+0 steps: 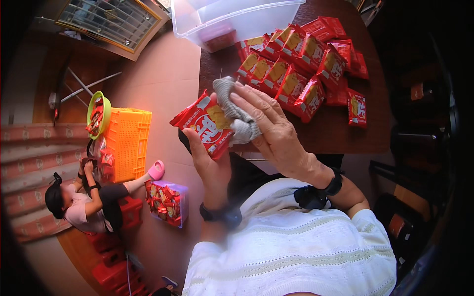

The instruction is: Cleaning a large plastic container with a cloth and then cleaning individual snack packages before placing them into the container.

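Note:
A red snack packet point(206, 129) with a cracker picture is gripped in my left hand point(210, 170), its thumb over the front. My right hand point(276, 128) presses a folded grey ribbed cloth point(234, 111) against the packet's right side, fingers laid along the cloth. The cloth hides that edge of the packet. Just beyond my hands, a pile of similar red packets point(291, 74) lies on the dark brown table point(340, 135). One packet point(356, 107) sits apart near the table's right side.
At the table's far left stands a clear plastic bin point(237, 22) with a packet inside. On the floor to the left are an orange crate point(129, 143), a green basin point(94, 106) and a tub of packets point(170, 202). Another person point(94, 197) sits there on a red stool.

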`<action>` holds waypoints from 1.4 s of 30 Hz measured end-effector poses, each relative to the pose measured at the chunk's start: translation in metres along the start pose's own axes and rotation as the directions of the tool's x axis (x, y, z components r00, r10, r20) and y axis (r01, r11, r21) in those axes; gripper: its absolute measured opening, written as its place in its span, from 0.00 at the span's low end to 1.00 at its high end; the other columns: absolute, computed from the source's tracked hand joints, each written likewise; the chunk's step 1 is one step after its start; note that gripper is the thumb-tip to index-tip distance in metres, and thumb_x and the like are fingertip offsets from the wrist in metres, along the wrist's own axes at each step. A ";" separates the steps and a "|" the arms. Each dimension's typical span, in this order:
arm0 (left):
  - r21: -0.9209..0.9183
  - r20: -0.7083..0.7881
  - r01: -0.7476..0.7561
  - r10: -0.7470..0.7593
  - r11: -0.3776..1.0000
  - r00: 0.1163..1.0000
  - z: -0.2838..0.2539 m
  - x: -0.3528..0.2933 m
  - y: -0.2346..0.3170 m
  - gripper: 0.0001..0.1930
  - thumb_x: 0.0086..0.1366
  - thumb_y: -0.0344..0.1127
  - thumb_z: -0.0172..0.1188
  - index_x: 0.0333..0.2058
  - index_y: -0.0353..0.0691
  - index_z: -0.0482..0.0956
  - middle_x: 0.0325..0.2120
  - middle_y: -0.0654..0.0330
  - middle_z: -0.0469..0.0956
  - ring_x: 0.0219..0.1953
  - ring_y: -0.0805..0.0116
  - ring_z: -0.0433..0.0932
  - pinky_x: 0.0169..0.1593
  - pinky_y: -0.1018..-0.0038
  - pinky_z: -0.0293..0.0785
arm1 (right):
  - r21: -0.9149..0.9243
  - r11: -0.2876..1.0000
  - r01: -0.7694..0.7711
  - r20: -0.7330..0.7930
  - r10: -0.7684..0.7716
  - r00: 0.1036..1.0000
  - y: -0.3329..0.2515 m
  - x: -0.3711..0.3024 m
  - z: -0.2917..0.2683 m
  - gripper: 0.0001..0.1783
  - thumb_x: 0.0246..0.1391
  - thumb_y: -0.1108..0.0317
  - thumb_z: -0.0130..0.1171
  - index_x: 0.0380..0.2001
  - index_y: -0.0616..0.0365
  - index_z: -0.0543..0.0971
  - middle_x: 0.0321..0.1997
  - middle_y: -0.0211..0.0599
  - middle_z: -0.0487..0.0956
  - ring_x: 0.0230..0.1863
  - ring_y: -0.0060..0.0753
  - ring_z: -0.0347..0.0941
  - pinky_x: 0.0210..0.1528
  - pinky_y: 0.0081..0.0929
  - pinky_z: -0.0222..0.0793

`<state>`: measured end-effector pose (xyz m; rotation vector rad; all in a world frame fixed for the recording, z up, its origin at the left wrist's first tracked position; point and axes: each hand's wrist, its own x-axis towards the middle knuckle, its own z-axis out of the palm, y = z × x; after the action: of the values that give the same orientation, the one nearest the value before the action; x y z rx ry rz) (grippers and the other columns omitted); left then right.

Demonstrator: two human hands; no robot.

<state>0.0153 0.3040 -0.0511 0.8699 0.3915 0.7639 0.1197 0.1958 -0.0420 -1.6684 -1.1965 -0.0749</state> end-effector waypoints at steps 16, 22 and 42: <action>-0.270 0.430 0.311 -0.175 0.911 0.886 -0.015 0.013 0.000 0.43 0.67 0.68 0.32 0.64 0.34 0.57 0.63 0.47 0.59 0.56 0.60 0.71 0.55 0.66 0.74 | 0.063 0.954 0.292 0.185 -0.298 0.936 -0.009 -0.031 0.015 0.25 0.52 0.75 0.54 0.56 0.51 0.74 0.63 0.34 0.70 0.65 0.34 0.64 0.68 0.37 0.57; -0.322 0.135 0.141 -0.102 0.936 0.986 0.014 0.015 0.008 0.39 0.70 0.64 0.31 0.65 0.35 0.54 0.63 0.47 0.60 0.58 0.58 0.70 0.55 0.65 0.74 | 0.148 0.963 0.227 0.173 -0.251 0.952 0.001 -0.034 0.004 0.26 0.49 0.78 0.54 0.54 0.53 0.75 0.59 0.38 0.73 0.61 0.39 0.68 0.64 0.38 0.63; 0.045 0.138 0.059 -0.064 0.997 0.988 0.001 0.044 0.031 0.36 0.67 0.64 0.41 0.62 0.39 0.59 0.56 0.41 0.68 0.53 0.52 0.74 0.53 0.60 0.75 | 0.179 0.979 -0.100 -0.043 0.109 0.993 0.021 -0.038 -0.015 0.29 0.44 0.81 0.61 0.53 0.56 0.71 0.45 0.45 0.76 0.45 0.49 0.73 0.49 0.38 0.72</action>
<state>0.0318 0.3488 -0.0262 0.9398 0.3099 0.6359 0.1234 0.1604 -0.0707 -1.5606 -1.0435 0.0515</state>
